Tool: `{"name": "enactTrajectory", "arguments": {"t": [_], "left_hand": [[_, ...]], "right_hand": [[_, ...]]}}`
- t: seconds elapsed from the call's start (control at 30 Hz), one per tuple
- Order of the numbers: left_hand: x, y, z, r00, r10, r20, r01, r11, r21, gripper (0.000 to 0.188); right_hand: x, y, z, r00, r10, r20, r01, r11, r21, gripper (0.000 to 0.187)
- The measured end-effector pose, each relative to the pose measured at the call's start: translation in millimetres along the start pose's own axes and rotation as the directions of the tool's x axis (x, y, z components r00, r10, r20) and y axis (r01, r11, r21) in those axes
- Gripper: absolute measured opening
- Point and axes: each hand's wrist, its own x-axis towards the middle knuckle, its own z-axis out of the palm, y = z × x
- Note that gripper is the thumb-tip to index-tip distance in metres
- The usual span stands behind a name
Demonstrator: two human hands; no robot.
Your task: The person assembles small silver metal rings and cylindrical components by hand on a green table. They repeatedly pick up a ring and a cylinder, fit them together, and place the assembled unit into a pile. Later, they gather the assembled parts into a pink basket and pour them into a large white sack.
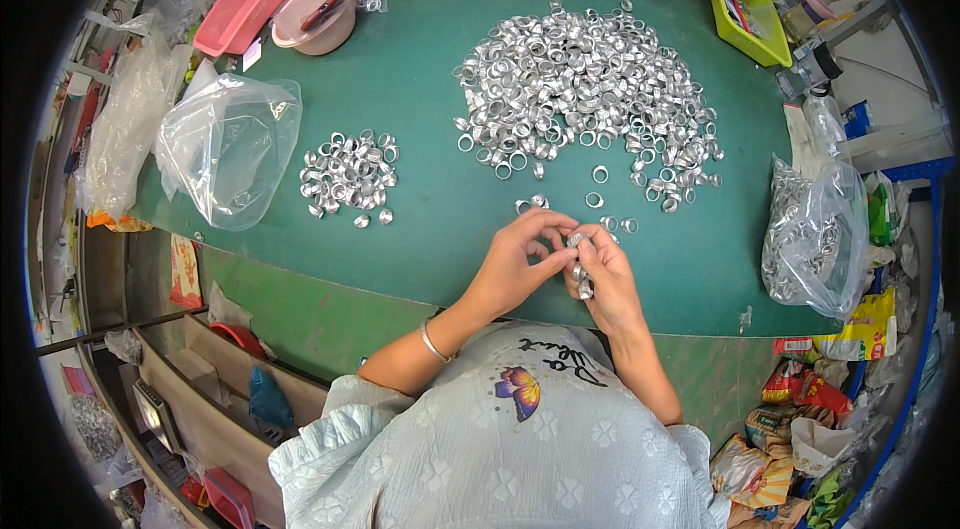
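Both hands meet near the table's front edge. My right hand (612,287) is closed around several silver metal rings (583,281), some showing below its fingers. My left hand (522,261) reaches in from the side, its thumb and forefinger pinching at a ring (575,241) at the right fingertips. Just beyond the hands lie a few loose rings (595,200). A large heap of rings (580,79) spreads over the far middle of the table. To the left sits a smaller pile of rings (350,176). The inner fingers of the right hand are partly hidden.
The green table (430,59) carries an open clear plastic bag (232,151) at left and a bag of rings (805,239) at right. Along the far side stand pink baskets (252,1), a round pink bowl (316,17) and a lime-green basket (745,19). Open drawers (215,379) lie lower left.
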Motion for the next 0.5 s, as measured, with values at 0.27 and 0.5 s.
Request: {"name": "enactTrajectory", "arguments": {"t": [0.27, 0.5], "left_hand": [[2.1, -12.2, -5.2, 0.967, -0.253, -0.008, 0.229, 0.887, -0.4, 0.021], [1.8, -23.3, -20.5, 0.897, -0.267, 0.352, 0.414, 0.228, -0.881, 0.02]], "right_hand": [[-0.8, -1.3, 1.9, 1.0, -0.011, 0.001, 0.011, 0.991, 0.134, 0.019], [4.7, 0.1, -13.5, 0.999, 0.028, 0.04, -0.044, 0.878, 0.476, 0.018]]}}
